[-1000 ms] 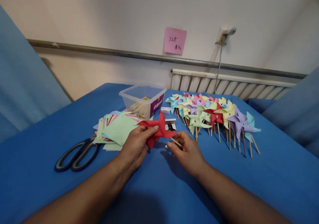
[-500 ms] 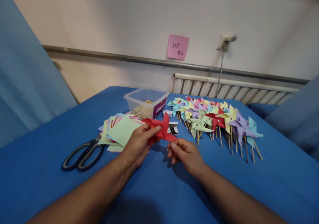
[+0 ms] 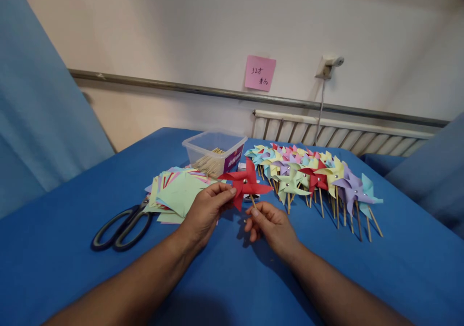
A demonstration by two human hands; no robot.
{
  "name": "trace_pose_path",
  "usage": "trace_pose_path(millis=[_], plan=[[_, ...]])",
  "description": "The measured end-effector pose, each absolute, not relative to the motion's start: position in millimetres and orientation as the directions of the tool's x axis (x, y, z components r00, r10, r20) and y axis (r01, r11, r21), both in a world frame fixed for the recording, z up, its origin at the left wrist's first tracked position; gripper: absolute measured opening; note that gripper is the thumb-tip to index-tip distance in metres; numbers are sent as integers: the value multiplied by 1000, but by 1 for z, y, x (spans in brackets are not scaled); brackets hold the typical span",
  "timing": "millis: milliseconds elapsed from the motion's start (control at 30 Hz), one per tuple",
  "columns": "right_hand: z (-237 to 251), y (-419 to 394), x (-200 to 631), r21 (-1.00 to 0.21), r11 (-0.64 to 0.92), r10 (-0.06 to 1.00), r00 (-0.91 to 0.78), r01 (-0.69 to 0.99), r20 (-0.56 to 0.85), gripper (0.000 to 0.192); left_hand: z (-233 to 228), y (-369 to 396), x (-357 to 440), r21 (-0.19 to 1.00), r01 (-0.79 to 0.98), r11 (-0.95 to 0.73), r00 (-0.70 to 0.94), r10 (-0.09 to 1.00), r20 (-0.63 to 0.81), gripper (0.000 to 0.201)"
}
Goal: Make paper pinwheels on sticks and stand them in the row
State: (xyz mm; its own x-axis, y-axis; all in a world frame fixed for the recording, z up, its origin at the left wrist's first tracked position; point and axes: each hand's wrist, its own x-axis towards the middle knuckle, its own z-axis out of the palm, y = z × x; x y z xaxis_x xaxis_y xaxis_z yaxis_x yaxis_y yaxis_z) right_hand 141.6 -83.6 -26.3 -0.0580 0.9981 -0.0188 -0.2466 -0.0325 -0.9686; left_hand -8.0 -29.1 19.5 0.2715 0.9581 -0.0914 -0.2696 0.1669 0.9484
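Hands meet just below the middle of the frame, and between them we hold a red pinwheel (image 3: 245, 183) above the blue worktop (image 3: 65, 263). Our left hand (image 3: 205, 212) comes in from the lower left; its fingers (image 3: 225, 191) pinch the left blade of the red pinwheel. Our right hand (image 3: 270, 222) comes in from the lower right, and its fingers (image 3: 254, 211) close on the thin wooden stick (image 3: 253, 200) that runs down from the pinwheel's centre, where a small silver pin shows. The pinwheel faces us, its blades spread out, tilted slightly.

Left of our left hand lies a loose stack of coloured paper squares (image 3: 174, 193), mostly pale green on top, with pink and red edges showing beneath. Further left, black-handled scissors (image 3: 121, 227) lie flat on the worktop, their blades tucked under the edge of the stack. Behind the stack, near the centre of the frame, stands a clear plastic tub (image 3: 214, 152) with wooden sticks inside and a purple label on its side.

To the right of the red pinwheel, a long row of finished pinwheels (image 3: 315, 176) in yellow, green, purple, blue and red lies on the worktop, sticks pointing toward us. On the wall in the upper middle hangs a pink note (image 3: 260, 73), and a radiator (image 3: 340, 132) runs below it to the right.
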Motion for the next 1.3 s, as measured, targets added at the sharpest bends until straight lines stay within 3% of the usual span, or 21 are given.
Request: trace_pose_path(millis=[233,667,967,1133,1300], plan=[[-25,-85,141,-969,-43,994,-103,-243,-19,38,21,-33,-7,943,-270,195,364,927,-87,26],[-26,-91,133,-947,-179,959,-263,-268,-106,44,25,-37,-5,884,-404,233,327,940,-98,24],[-24,-89,130,-930,-148,979,-186,-337,-88,42,27,-39,-4,806,-491,331,457,886,-85,18],[-26,-91,128,-932,-184,966,-234,-312,-112,41,28,-41,-2,836,-459,300,398,911,-108,12],[-28,-92,126,-936,-192,955,-274,-295,-109,40,27,-38,-1,851,-453,266,302,944,-135,19]])
